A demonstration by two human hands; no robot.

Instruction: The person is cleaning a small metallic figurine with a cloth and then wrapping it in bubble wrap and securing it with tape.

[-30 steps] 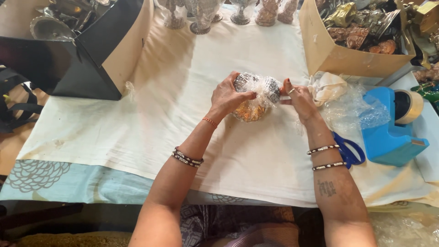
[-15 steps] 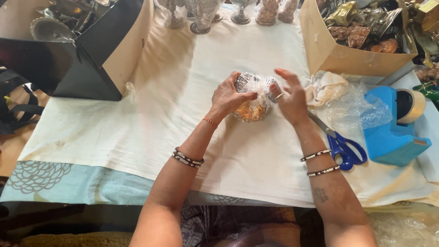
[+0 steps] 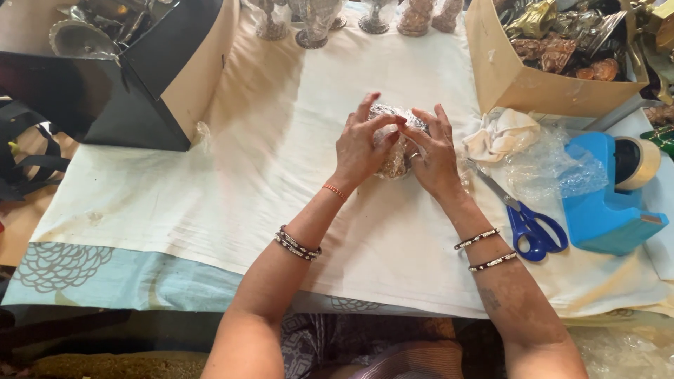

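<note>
1. A small bundle wrapped in clear plastic film (image 3: 391, 144) sits just above the middle of the frame, on the cream cloth (image 3: 232, 196) that covers the table. Something brownish shows through the film; its shape cannot be told.
2. The left hand (image 3: 361, 147) cups the bundle's left side, thumb and forefinger pinched together on the film at its top, the other fingers raised and curled. This looks like a way to keep the wrap gathered and taut.
3. The right hand (image 3: 435, 158) presses on the bundle from the right, fingers bent over it and tips meeting the left hand's on top. With both hands closed around it, the bundle stays put on the cloth.
4. Just right of the right hand lie a crumpled cream rag (image 3: 500, 133) and a loose sheet of clear bubble wrap (image 3: 554, 168), within easy reach.
5. Blue-handled scissors (image 3: 526, 221) lie on the cloth beside the right wrist, blades pointing up-left toward the bundle.
6. A blue tape dispenser (image 3: 604, 210) stands at the right edge, partly on the bubble wrap.
7. An open cardboard box (image 3: 519, 81) of metallic figurines fills the upper right; a black box (image 3: 105, 98) with its flap open fills the upper left.
8. A row of small figurines (image 3: 316, 21) stands along the top edge.
9. Nothing lies between the hands and the bundle; the clutter crowds only the right side.
</note>
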